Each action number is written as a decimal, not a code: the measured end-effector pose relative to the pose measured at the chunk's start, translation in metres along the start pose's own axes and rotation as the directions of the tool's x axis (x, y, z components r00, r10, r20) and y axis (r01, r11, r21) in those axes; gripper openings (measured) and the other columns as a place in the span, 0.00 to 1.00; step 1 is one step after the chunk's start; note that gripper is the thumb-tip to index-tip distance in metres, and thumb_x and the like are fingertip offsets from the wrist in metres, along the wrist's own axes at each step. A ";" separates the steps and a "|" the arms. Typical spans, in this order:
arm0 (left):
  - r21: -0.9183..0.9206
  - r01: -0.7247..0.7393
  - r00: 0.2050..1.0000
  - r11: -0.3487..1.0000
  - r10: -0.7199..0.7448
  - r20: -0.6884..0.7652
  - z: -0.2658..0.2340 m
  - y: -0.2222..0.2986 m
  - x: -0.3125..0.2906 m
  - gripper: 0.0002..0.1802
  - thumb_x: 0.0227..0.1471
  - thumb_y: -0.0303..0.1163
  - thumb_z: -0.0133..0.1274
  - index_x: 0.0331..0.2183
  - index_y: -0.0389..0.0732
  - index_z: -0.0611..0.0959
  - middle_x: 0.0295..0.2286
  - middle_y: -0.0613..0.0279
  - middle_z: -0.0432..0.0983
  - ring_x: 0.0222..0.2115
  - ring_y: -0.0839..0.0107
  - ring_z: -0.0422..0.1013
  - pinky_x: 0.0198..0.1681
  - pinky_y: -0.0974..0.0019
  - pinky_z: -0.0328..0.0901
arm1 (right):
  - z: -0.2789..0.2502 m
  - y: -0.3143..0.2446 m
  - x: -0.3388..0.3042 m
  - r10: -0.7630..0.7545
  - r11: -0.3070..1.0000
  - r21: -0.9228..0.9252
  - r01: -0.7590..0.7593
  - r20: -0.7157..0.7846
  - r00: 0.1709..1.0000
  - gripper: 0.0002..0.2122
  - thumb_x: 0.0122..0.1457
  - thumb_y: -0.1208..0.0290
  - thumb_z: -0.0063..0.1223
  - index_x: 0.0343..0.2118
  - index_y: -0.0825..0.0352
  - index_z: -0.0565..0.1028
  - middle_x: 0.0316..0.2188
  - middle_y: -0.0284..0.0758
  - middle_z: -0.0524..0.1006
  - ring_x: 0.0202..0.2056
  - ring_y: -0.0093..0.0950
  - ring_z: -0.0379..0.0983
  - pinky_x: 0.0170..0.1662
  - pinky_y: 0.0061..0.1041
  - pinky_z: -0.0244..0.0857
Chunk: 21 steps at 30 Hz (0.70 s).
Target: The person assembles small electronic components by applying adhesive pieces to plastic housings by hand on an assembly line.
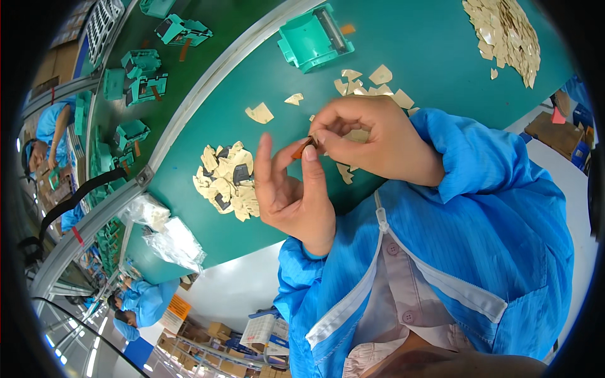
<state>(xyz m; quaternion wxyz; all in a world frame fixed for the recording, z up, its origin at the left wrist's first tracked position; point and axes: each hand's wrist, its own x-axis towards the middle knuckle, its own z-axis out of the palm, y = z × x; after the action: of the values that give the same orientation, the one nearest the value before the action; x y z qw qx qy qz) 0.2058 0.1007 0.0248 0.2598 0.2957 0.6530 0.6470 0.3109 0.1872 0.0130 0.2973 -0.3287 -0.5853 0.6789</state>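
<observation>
**Small orange-brown strip pinched between both hands above the green table**

Strip, small, thin and orange-brown, sits between my two hands, held in the air over the near edge of the green table. My right hand is curled closed, its thumb and forefinger pinching one end of the strip. My left hand has its thumb and one finger closed on the other end, with the remaining fingers spread upright.

I judge the step in hand to be peeling or separating something at the strip, done by fingertip. The next move looks to call for a steady, fine pull with both pinches kept firm, since the piece is tiny and could slip.

Counts, as far as I can see:
- One strip in my hands.
- Three groups of beige paper scraps: a heap just beside my left hand with a few dark pieces mixed in, a loose scatter beyond my right hand, and a large pile toward the far right corner. Single scraps are too many to count.
- One teal plastic fixture on the table near its far edge.
- Several more teal fixtures on the conveyor belt beyond; about six, though some are blurred.
- Two clear plastic bags at the table's left corner.
- At least two other people in blue coats work nearby at the left.
</observation>
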 end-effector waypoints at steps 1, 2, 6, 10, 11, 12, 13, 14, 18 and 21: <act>-0.014 -0.002 1.000 1.000 0.002 0.004 0.000 0.001 0.001 0.30 0.53 0.16 0.58 0.57 0.31 0.70 0.35 0.52 0.81 0.35 0.73 0.76 0.37 0.74 0.68 | 0.000 -0.001 0.000 0.011 0.999 0.037 -0.011 0.002 1.000 0.03 0.59 0.77 0.56 0.34 0.70 0.77 0.30 0.33 0.79 0.31 0.19 0.75 0.34 0.21 0.71; -0.028 -0.004 1.000 1.000 0.005 0.008 -0.001 0.002 0.001 0.30 0.53 0.16 0.58 0.57 0.31 0.70 0.35 0.52 0.81 0.34 0.73 0.76 0.37 0.74 0.68 | 0.001 -0.004 0.000 0.009 0.999 0.038 -0.009 0.002 1.000 0.03 0.59 0.77 0.56 0.34 0.70 0.77 0.30 0.33 0.79 0.31 0.19 0.75 0.34 0.21 0.71; -0.007 0.025 1.000 1.000 -0.025 0.003 -0.001 0.010 0.005 0.29 0.54 0.16 0.57 0.57 0.31 0.70 0.35 0.52 0.80 0.35 0.72 0.76 0.39 0.72 0.69 | 0.003 -0.005 0.003 -0.015 0.995 0.094 0.015 -0.002 1.000 0.04 0.58 0.76 0.56 0.34 0.70 0.76 0.29 0.33 0.78 0.31 0.21 0.75 0.36 0.21 0.70; -0.226 0.033 0.999 0.974 -0.028 0.025 -0.016 0.011 0.009 0.30 0.56 0.18 0.54 0.59 0.31 0.65 0.39 0.52 0.78 0.40 0.70 0.74 0.46 0.66 0.67 | -0.012 -0.003 0.006 -0.158 0.979 -0.131 0.154 -0.020 0.987 0.04 0.58 0.80 0.53 0.36 0.68 0.75 0.32 0.31 0.76 0.34 0.20 0.74 0.39 0.20 0.69; -0.311 0.053 0.996 0.949 -0.027 0.087 -0.023 0.012 0.012 0.32 0.57 0.21 0.52 0.61 0.32 0.62 0.42 0.52 0.76 0.44 0.69 0.72 0.53 0.62 0.65 | -0.017 -0.009 0.005 -0.153 0.970 -0.193 0.150 0.000 0.988 0.07 0.54 0.83 0.52 0.36 0.67 0.75 0.35 0.33 0.74 0.38 0.24 0.73 0.44 0.25 0.67; -0.314 0.050 0.996 0.948 -0.024 0.087 -0.027 0.013 0.015 0.32 0.57 0.21 0.52 0.61 0.32 0.62 0.42 0.52 0.76 0.44 0.69 0.72 0.53 0.62 0.65 | -0.022 -0.009 0.003 -0.156 0.969 -0.196 0.153 0.000 0.988 0.07 0.54 0.83 0.52 0.36 0.67 0.75 0.35 0.33 0.74 0.38 0.24 0.73 0.44 0.25 0.67; -0.462 0.181 0.975 0.868 -0.096 0.202 -0.032 0.015 0.019 0.35 0.55 0.21 0.53 0.62 0.33 0.60 0.44 0.52 0.74 0.44 0.69 0.71 0.50 0.64 0.65 | -0.028 -0.009 0.001 -0.274 0.877 -0.392 0.278 0.067 0.959 0.08 0.53 0.83 0.52 0.36 0.67 0.76 0.37 0.34 0.74 0.41 0.27 0.71 0.46 0.28 0.65; -0.579 0.316 0.935 0.751 -0.142 0.325 -0.036 0.016 0.022 0.38 0.54 0.20 0.54 0.63 0.34 0.58 0.45 0.52 0.72 0.44 0.68 0.71 0.48 0.66 0.65 | -0.035 -0.009 -0.001 -0.371 0.730 -0.560 0.391 0.157 0.915 0.09 0.51 0.84 0.52 0.36 0.66 0.76 0.40 0.35 0.73 0.44 0.30 0.70 0.49 0.30 0.63; -0.629 0.642 0.757 0.439 -0.229 0.613 -0.039 0.014 0.025 0.49 0.47 0.30 0.57 0.65 0.35 0.52 0.52 0.50 0.66 0.52 0.63 0.64 0.57 0.56 0.58 | -0.048 -0.034 0.006 -0.511 0.622 -0.451 0.640 0.386 0.768 0.09 0.51 0.78 0.60 0.37 0.64 0.79 0.45 0.35 0.72 0.47 0.37 0.68 0.51 0.37 0.61; -0.586 0.724 0.686 0.364 -0.299 0.663 -0.028 0.031 0.017 0.50 0.41 0.29 0.57 0.65 0.37 0.54 0.51 0.55 0.66 0.52 0.65 0.63 0.57 0.60 0.54 | -0.038 -0.054 0.012 -0.638 0.569 -0.357 0.741 0.377 0.671 0.10 0.50 0.74 0.64 0.37 0.62 0.80 0.45 0.35 0.73 0.48 0.38 0.68 0.51 0.38 0.61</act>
<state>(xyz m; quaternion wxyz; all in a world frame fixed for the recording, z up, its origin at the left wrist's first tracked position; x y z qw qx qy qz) 0.1755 0.0937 0.0575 0.7017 0.0524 0.2543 0.6635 0.3345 0.2266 0.0612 0.3851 -0.0635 -0.8435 0.3689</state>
